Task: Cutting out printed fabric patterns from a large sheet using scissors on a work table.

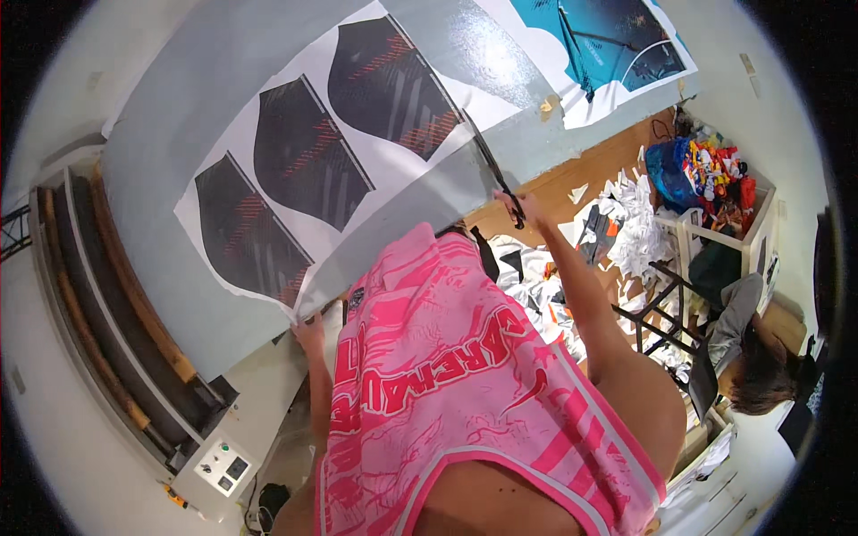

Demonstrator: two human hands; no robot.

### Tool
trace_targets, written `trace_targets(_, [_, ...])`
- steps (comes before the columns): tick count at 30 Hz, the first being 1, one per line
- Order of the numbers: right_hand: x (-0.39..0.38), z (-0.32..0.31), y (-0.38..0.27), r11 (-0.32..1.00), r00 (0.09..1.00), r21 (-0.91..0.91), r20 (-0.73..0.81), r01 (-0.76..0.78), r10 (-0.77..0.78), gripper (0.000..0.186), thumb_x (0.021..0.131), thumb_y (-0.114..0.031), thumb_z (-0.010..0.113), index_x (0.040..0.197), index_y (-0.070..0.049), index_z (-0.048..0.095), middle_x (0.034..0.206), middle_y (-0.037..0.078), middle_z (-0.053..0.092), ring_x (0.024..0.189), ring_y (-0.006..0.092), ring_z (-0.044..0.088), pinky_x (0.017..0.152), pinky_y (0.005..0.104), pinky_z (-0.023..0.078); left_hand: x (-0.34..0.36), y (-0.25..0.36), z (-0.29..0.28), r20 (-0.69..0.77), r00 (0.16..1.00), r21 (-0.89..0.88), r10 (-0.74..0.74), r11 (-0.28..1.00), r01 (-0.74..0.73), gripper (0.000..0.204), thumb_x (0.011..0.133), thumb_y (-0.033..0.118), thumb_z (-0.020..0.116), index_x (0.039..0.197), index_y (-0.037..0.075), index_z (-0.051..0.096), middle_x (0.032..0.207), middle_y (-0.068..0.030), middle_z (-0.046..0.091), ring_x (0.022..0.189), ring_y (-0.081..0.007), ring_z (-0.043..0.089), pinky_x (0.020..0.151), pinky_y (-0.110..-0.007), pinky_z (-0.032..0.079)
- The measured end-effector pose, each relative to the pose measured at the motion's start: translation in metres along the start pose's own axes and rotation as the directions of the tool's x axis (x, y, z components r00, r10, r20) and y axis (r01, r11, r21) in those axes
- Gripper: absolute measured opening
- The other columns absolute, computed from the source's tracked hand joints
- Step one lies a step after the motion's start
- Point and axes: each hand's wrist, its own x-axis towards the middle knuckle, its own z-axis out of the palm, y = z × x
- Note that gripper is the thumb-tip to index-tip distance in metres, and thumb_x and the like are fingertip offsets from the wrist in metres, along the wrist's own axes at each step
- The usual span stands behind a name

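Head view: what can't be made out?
All in the head view:
Left hand: exact finger placement at the printed sheet corner, too small.
Handles of the scissors: partly covered by the right hand.
Teal print: far part cut off by the top edge.
Control panel: display readouts, too small.

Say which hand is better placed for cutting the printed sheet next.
Probably the right hand: it holds the black scissors at the edge of the printed sheet, while the left hand grips that sheet's near corner.
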Motion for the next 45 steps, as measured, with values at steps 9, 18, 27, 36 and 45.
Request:
trace_targets(9, [-0.005,-0.011,0.021,0.999,0.998,-0.019,0.054,-0.037,0.038,0.051,0.081,-0.059,0.075,0.063,-0.015,0.056,0.058,-0.003,0.05,0.048,0.0077,0.048,0.047,0.0254,0.039,0.005,0.054,0.002,0.044,0.988,0.191,0.146,0.97,-0.152,0.082,0.088,0.053,0.067,0.144,-0.003,0.043,0.144,-0.0382,0.038,0.136,-0.0523,0.035,0.113,-0.053,0.032])
trace_targets(18, [0.015,-0.002,0.005,0.996,0.997,-0.057,0.04,-0.066,0.068,0.048,0.085,-0.053,0.075,0.067,-0.012,0.059,0.057,-0.003,0.05,0.047,0.0076,0.047,0.046,0.0252,0.036,0.007,0.112,-0.017,-0.045,0.999,-0.094,-0.006,0.996,0.002,0.084,0.088,0.055,0.067,0.142,-0.005,0.043,0.147,-0.0394,0.033,0.14,-0.0521,0.029,0.115,-0.053,0.03])
trace_targets(27, [0.016,-0.001,0.0,0.996,0.996,-0.039,0.036,-0.084,0.086,0.048,0.08,-0.055,0.078,0.067,-0.012,0.059,0.056,-0.003,0.049,0.047,0.0076,0.048,0.046,0.0248,0.036,0.001,0.1,-0.007,0.117,0.984,0.052,0.138,0.988,-0.144,0.083,0.088,0.057,0.066,0.144,0.0,0.044,0.145,-0.0394,0.035,0.139,-0.0524,0.031,0.113,-0.053,0.033])
trace_targets(36, [0.015,0.013,-0.026,0.999,0.999,-0.027,0.017,-0.043,0.043,0.052,0.078,-0.06,0.077,0.068,-0.013,0.059,0.057,-0.004,0.05,0.046,0.0081,0.047,0.046,0.0248,0.036,-0.011,0.121,-0.016,0.122,0.99,-0.08,-0.073,0.993,0.083,0.083,0.085,0.056,0.069,0.141,-0.001,0.046,0.141,-0.0396,0.039,0.135,-0.0532,0.035,0.112,-0.054,0.033])
trace_targets(45, [0.033,0.018,-0.052,0.996,0.997,0.064,0.059,-0.063,0.059,0.049,0.079,-0.058,0.078,0.066,-0.014,0.058,0.056,-0.004,0.048,0.046,0.007,0.045,0.044,0.0259,0.033,-0.004,0.099,-0.001,0.124,0.992,-0.175,0.0,0.984,0.022,0.083,0.084,0.053,0.072,0.14,-0.001,0.046,0.142,-0.0403,0.037,0.133,-0.0551,0.035,0.112,-0.054,0.033])
